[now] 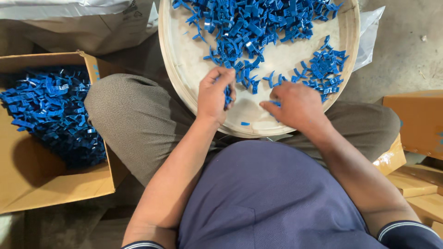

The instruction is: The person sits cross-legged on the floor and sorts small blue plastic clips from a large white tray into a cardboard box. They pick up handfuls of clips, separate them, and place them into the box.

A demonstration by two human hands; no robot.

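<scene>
A: The left hand is closing around a few small blue plastic clips at the near rim of the round cream tray, fingers curled on them. The right hand is lying knuckles-up beside it, fingertips pinching at one blue piece near the tray's near edge; how firmly, I cannot tell.

B: Biggest things first?

A: The tray is resting across the person's knees, just beside the cardboard box of the same blue clips at the left. The main heap of clips is sitting toward the tray's far edge, a smaller cluster at its right edge, and one loose clip is lying by the near rim.

B: Any risk?

A: I'd judge the tray is balancing only on the legs, so a knee shifting could be tipping clips over the rim. The bunched clips could also be slipping from the left fingers.
</scene>
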